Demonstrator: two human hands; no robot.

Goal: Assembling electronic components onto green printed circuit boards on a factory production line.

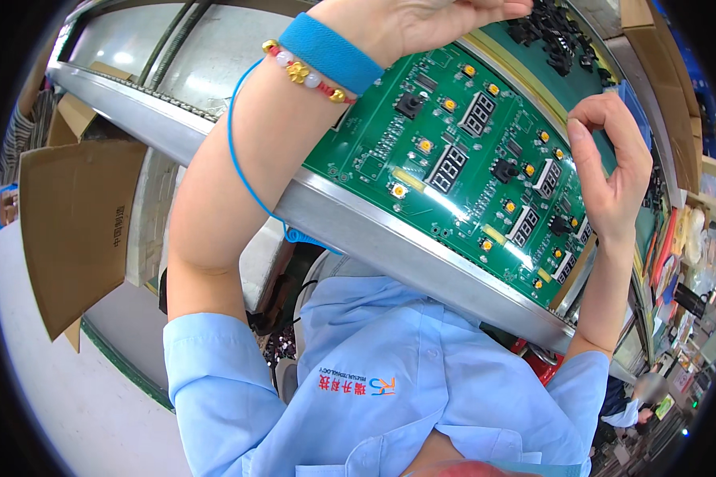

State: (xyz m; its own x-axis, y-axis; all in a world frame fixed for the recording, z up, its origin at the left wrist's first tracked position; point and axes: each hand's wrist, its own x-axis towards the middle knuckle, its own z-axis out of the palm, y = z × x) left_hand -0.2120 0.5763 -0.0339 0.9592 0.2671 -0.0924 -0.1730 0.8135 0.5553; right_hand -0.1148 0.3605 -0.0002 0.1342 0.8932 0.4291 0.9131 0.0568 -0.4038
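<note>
My left hand (pixel 433 22) reaches across the far side of a green circuit board panel (pixel 358 147), cut off by the top edge so most of its fingers are hidden. Its wrist wears a blue strap with a coiled cord and a beaded bracelet. My right hand (pixel 615 163) is raised over the panel's right end, thumb and bent index finger close together; anything between them is too small to make out. The panel carries several digit displays (pixel 447 168), orange-yellow push buttons (pixel 426 146) and black square parts (pixel 410 105). Loose black parts (pixel 550 38) lie in a heap beyond it.
A metal rail (pixel 390 226) runs along the panel's near side, in front of my body. On the left hangs an open cardboard box flap (pixel 75 230). Cardboard boxes (pixel 664 71) stand at the far right. Another person (pixel 628 409) is in the lower right background.
</note>
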